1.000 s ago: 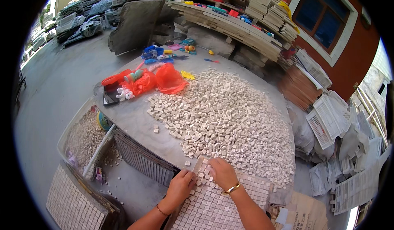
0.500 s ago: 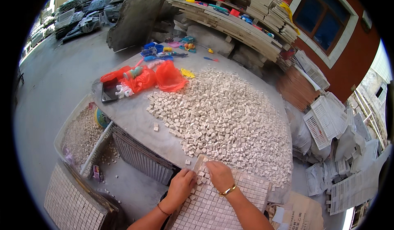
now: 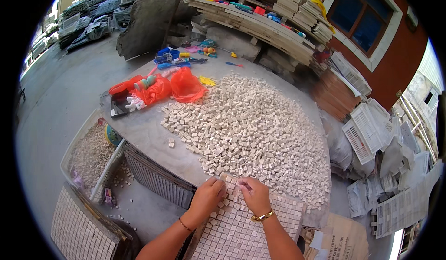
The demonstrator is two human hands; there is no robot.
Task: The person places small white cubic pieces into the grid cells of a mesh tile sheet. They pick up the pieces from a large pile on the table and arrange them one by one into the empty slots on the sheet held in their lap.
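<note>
Small square stone tiles sit in rows in a gridded tray (image 3: pixel 251 227) right in front of me. Over its far left corner is my left hand (image 3: pixel 209 196), fingers bent and pressed together; what they grip, if anything, is hidden. Close beside it my right hand (image 3: pixel 254 196), with a gold bracelet at the wrist, has thumb and fingertips pinched at the tray's top rows. Whether a tile is in that pinch is too small to tell. Several tiles near both hands lie tilted or loose on the grid. Beyond the tray spreads a big heap of loose tiles (image 3: pixel 251 125).
Red plastic bags (image 3: pixel 188 86), a black tray (image 3: pixel 119 104) and colourful toys (image 3: pixel 174 58) lie at the table's far left. A bin of tile pieces (image 3: pixel 90 151) and a filled tile panel (image 3: pixel 81 227) stand left. Stacked white crates (image 3: pixel 364 132) are on the right.
My right hand has shifted slightly right and away from the left hand. My left hand has risen a little along the tray's edge. The whole view has shifted slightly.
</note>
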